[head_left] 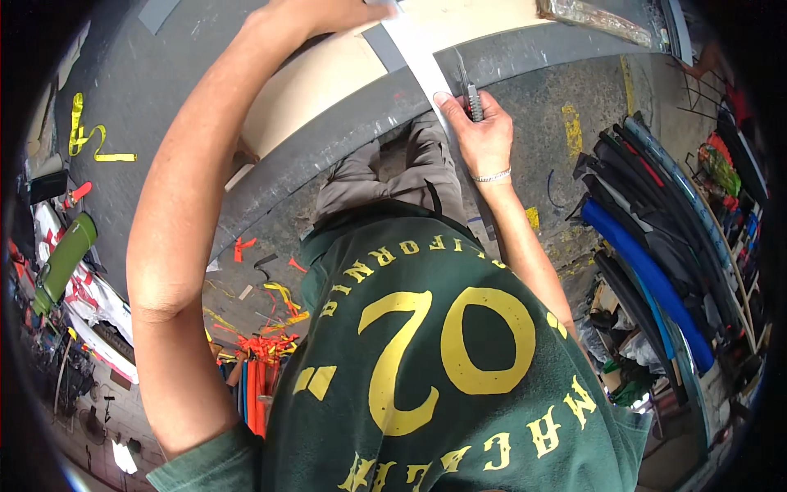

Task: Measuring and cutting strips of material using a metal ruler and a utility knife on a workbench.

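A long white strip (416, 56) runs from the top edge, across a pale board and the dark table edge, toward me. My left hand (324, 12) reaches over the table to the far part of the strip. A finger or thumb stretches onto it, but the rest is cut off by the picture's edge. At the near end, my right hand (484, 135) is closed around a utility knife (474, 102) with its blade out, pointing away from me. My right thumb lies against the strip's edge. Beneath the strip is a grey band (383, 47) across the pale board (328, 78).
A plastic-wrapped roll (602, 20) lies at the far right of the table. Yellow webbing (90, 135) rests on the dark surface at left. Rolled fabrics, one blue (648, 279), are stacked at right. Orange and yellow scraps (283, 299) litter the floor; a green roll (65, 262) leans left.
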Motion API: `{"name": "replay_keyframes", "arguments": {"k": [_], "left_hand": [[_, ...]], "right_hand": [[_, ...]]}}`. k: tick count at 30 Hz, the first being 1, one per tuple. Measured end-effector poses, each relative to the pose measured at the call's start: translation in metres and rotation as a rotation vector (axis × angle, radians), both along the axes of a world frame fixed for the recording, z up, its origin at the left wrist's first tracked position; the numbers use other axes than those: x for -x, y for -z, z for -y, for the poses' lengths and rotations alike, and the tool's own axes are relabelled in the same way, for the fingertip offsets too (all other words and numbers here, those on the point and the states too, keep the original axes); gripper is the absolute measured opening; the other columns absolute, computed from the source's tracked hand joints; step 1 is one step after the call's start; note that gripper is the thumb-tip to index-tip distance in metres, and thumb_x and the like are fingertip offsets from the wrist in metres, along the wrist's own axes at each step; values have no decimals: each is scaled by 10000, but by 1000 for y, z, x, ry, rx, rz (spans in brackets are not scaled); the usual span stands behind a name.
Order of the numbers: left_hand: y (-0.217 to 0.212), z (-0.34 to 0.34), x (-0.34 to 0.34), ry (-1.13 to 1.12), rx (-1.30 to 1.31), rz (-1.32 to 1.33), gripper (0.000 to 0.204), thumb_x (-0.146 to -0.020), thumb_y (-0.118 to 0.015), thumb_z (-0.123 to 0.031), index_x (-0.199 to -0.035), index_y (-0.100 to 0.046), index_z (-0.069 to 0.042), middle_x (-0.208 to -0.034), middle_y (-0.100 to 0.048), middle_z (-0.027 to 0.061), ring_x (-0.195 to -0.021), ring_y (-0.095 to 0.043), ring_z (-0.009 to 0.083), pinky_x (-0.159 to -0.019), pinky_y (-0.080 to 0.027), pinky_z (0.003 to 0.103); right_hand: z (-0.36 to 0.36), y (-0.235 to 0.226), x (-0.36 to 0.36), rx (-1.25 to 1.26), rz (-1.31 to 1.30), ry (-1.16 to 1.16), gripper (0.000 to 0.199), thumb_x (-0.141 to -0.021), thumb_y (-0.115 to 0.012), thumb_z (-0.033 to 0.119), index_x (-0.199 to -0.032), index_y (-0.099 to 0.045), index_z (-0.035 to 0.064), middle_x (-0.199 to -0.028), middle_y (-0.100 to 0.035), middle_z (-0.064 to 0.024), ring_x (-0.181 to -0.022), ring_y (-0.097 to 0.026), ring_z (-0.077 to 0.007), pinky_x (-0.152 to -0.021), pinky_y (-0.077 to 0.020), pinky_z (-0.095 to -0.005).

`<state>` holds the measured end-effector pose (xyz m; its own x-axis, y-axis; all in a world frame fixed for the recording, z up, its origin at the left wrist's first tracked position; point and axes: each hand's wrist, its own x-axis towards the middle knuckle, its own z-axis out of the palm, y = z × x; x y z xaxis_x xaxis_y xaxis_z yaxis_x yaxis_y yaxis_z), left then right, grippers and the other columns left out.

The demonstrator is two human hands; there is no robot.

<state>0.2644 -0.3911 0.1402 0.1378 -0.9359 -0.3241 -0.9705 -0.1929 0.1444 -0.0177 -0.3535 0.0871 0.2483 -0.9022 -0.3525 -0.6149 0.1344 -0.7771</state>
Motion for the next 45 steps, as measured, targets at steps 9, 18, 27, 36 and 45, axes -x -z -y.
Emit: {"name": "replay_keyframes", "arguments": {"k": [9, 18, 27, 36, 45], "left_hand": [[-20, 23, 21, 64, -208, -162, 1063, -800, -817, -530, -1431, -403, 219, -1545, -309, 444, -1473, -330, 533, -1215, -304, 547], [-24, 44, 41, -55, -378, 145, 995, -786, -846, -497, -1464, -469, 125, -1578, -312, 396, -1480, -332, 511, -1192, -332, 536], [-10, 43, 40, -103, -354, 204, 1008, -770, -861, -486, -1482, -463, 106, -1588, -297, 393, -1483, -313, 528, -1175, -345, 550], [-21, 42, 40, -110, -373, 161, 1033, -761, -874, -481, -1481, -448, 124, -1594, -283, 394, -1484, -306, 536, -1180, -330, 558], [-26, 37, 1, 8, -376, -137, 1044, -769, -872, -477, -1491, -426, 131, -1599, -268, 393, -1487, -299, 531, -1195, -304, 562]], "right_hand": [[7, -28, 1, 67, -165, -61, 386, -832, -885, 338, -902, -693, 10, -736, -684, -30, -673, -604, -110, -660, -519, -302], [3, -69, -19, 264, -75, -619, 555, -995, -575, 71, -1527, -429, 135, -1291, -616, -223, -1095, -656, -435, -909, -564, -479], [9, -60, -50, 296, -212, -622, 544, -999, -511, 80, -1526, -420, 179, -1237, -600, -214, -1035, -654, -459, -893, -569, -537], [12, -62, -55, 301, -257, -645, 551, -992, -519, 74, -1524, -422, 180, -1254, -594, -226, -998, -662, -468, -882, -573, -541], [10, -64, -60, 315, -315, -653, 587, -969, -529, 55, -1529, -399, 174, -1228, -601, -223, -979, -666, -464, -860, -568, -547]]}}
